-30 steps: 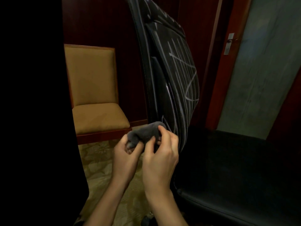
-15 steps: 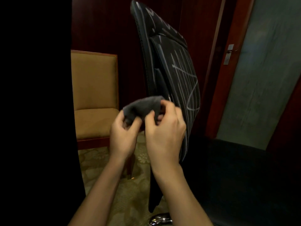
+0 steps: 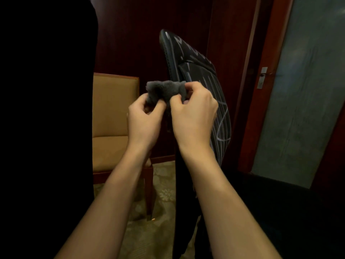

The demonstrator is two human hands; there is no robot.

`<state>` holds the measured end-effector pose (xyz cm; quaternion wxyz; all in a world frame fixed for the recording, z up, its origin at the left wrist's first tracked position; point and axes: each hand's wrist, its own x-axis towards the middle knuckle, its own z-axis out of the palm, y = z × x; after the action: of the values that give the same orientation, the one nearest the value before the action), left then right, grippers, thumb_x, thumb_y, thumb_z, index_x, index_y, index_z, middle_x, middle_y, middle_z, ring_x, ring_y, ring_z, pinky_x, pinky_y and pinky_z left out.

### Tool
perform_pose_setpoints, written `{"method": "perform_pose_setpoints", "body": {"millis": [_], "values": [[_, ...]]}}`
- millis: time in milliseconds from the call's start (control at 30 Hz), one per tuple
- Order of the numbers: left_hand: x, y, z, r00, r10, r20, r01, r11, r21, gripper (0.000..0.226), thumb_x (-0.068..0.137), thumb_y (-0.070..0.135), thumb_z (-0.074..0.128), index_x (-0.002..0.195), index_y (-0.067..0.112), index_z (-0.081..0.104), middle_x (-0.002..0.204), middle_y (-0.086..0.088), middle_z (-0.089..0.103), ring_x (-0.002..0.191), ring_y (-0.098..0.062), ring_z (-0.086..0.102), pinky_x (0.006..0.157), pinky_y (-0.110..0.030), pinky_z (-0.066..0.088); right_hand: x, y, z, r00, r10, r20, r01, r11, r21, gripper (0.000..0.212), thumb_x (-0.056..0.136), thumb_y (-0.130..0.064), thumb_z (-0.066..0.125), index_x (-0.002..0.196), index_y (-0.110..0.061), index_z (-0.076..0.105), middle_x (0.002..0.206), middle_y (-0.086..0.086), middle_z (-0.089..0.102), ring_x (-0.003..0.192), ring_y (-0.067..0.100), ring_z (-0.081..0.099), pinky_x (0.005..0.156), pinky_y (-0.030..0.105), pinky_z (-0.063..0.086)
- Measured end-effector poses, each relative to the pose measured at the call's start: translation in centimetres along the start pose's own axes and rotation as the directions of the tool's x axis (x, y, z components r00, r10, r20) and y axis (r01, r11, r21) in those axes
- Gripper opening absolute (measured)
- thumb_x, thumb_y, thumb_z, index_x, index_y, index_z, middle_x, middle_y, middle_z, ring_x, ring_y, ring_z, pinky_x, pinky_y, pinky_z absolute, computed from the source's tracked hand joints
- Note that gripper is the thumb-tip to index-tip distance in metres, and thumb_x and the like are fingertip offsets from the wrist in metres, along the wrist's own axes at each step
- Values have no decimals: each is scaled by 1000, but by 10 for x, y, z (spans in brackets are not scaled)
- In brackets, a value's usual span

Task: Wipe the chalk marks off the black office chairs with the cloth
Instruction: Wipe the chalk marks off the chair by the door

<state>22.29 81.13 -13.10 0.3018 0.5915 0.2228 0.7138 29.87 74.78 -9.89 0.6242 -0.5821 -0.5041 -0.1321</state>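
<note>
Black office chair [image 3: 201, 75] stands tall, its backrest upright and edge-on, chalk marks [image 3: 222, 126] facing right. Left hand [image 3: 144, 124] and right hand [image 3: 192, 116] pinch the bunched grey cloth [image 3: 164, 90], stretched sideways before the backrest.

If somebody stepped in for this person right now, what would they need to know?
Left hand: pinching the grey cloth.
Right hand: pinching the cloth's other end; it is bunched between both hands, held up in front of the black office chair's backrest.
Done: nothing visibly wiped; white chalk marks cover the backrest.
Left: wipe the backrest clean. The dark chair at far left is too dark to judge.
</note>
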Motion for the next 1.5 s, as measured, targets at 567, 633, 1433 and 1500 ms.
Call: {"method": "perform_pose_setpoints", "body": {"millis": [567, 633, 1433, 1500], "values": [[69, 28, 6, 992, 118, -46, -115, 992, 52, 29, 79, 41, 65, 85, 13, 73, 83, -8, 75, 91, -33, 72, 75, -58, 56, 69, -46, -1, 987, -158, -42, 156, 986, -55, 25, 91, -19, 60, 114, -16, 69, 111, 4, 69, 106, 20, 62, 74, 21, 35], [91, 31, 4, 994, 102, -41, -101, 995, 26, 30, 78, 44, 66, 87, 16, 73, 85, -9, 76, 92, -36, 72, 79, -60, 56, 88, -58, 1, 987, -160, -16, 159, 985, -66, 24, 92, -21, 60, 114, -17, 69, 112, 1, 69, 106, 18, 62, 68, 17, 30], [59, 13, 3, 999, 42, -1, -42, 997, -72, 17, 90, 34, 62, 86, 19, 70, 88, -5, 74, 90, -26, 69, 73, -45, 52, 86, -57, -5, 966, -253, 50, 257, 957, -136, 20, 95, -26, 54, 109, -15, 63, 101, 2, 60, 94, 22, 58, 74, 26, 39], [36, -2, 1, 995, 100, -10, -100, 995, 6, 23, 90, 34, 61, 88, 12, 68, 87, -3, 73, 92, -22, 68, 75, -43, 51, 56, -33, -8, 963, -269, 27, 270, 948, -167, 22, 96, -26, 53, 112, -14, 62, 108, 6, 64, 102, 27, 59, 76, 29, 36]]}}
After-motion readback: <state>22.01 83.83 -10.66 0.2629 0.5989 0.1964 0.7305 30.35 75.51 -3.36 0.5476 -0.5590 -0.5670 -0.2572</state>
